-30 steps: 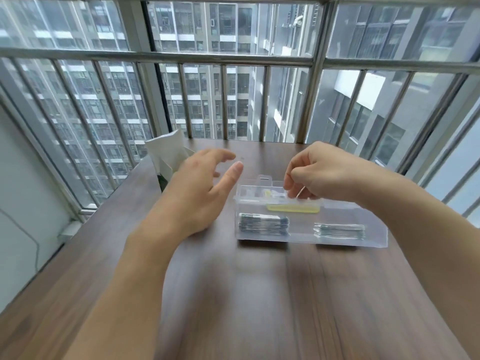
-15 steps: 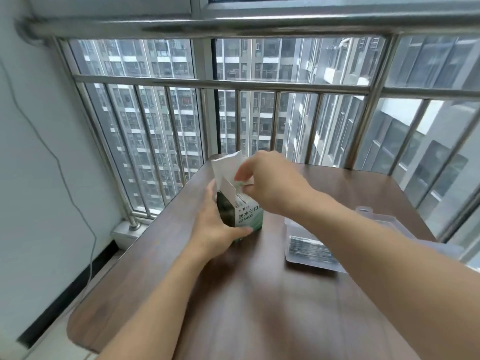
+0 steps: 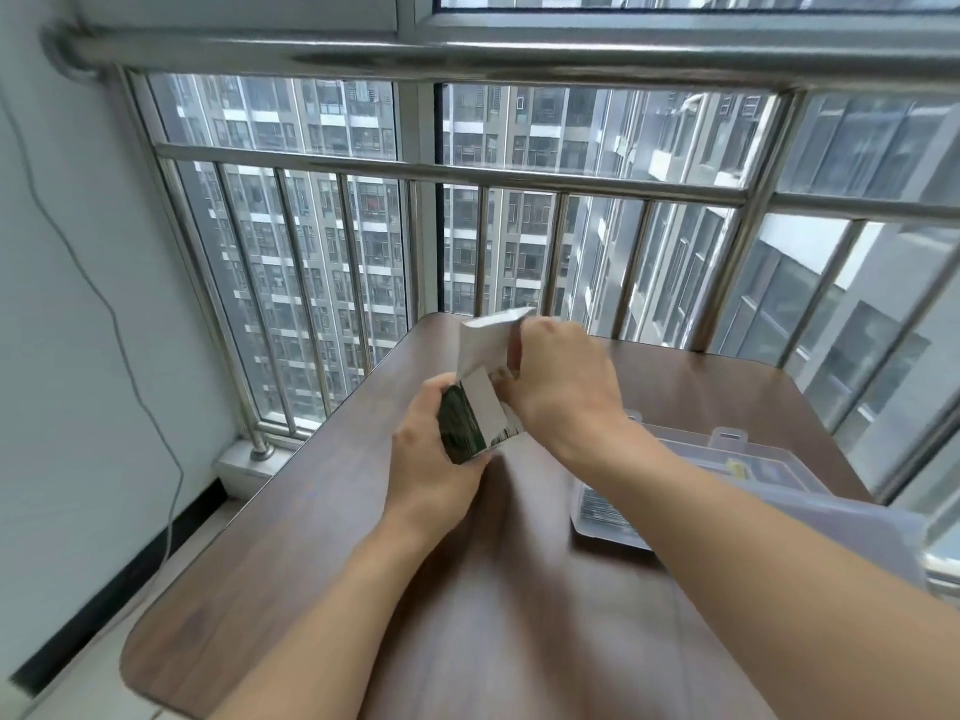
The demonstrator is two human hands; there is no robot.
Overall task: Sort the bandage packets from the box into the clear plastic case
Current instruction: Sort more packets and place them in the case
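I see one box (image 3: 475,418) tilted over the counter (image 3: 322,537), long axis leaning away, flap up. My left hand (image 3: 431,459) has its grip clamped on it; my right hand (image 3: 563,387) reaches inside, grip unclear. One clear plastic case (image 3: 727,449) sits right, with perhaps one packet stack (image 3: 605,509).

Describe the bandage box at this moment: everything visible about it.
The bandage box is a small carton, dark green on one side, white on the other. It is open, white lid flap raised, tilted on the wooden table. The left hand grips its side; the right hand reaches into its opening.
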